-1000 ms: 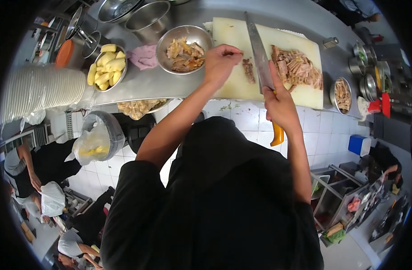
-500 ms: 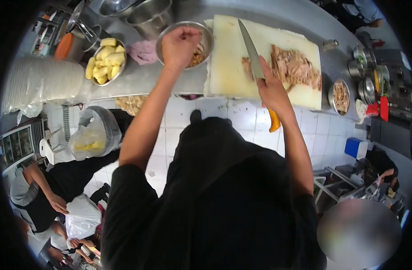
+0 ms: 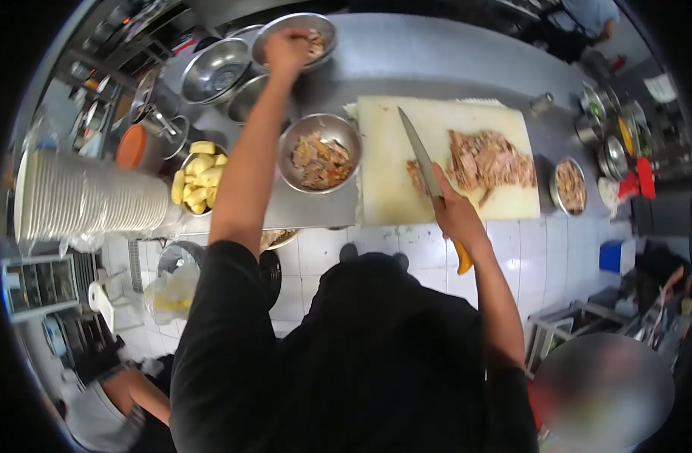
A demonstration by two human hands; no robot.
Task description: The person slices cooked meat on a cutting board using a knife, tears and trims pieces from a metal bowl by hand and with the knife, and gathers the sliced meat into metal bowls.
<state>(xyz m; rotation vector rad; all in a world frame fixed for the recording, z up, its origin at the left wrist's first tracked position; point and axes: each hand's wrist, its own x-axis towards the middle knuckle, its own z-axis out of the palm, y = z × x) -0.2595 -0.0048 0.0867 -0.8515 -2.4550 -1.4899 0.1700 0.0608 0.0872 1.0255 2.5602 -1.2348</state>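
Observation:
My left hand (image 3: 287, 51) reaches over a metal bowl (image 3: 325, 32) at the back of the counter; its fingers are bent together, and whatever they may hold is too small to tell. Nearer stands another metal bowl (image 3: 285, 167) with meat pieces (image 3: 319, 162). In my right hand (image 3: 458, 215) is a long knife (image 3: 419, 149) with a yellow handle, its blade over the white cutting board (image 3: 384, 189). Chopped meat (image 3: 488, 162) lies in a pile right of the blade, and a small bit of meat (image 3: 416, 178) is beside it on the left.
Peeled yellow pieces (image 3: 202, 174) fill a bowl at the left, beside stacked plastic containers (image 3: 89, 198). Empty-looking bowls (image 3: 214, 72) stand at the back left. A small bowl of meat (image 3: 570, 186) is right of the board. Another person's arm (image 3: 138, 394) shows at the lower left.
My left hand has moved from the nearer meat bowl to the bowl farther back. My right hand still holds the knife over the board. The view has shifted, showing more of the counter's back.

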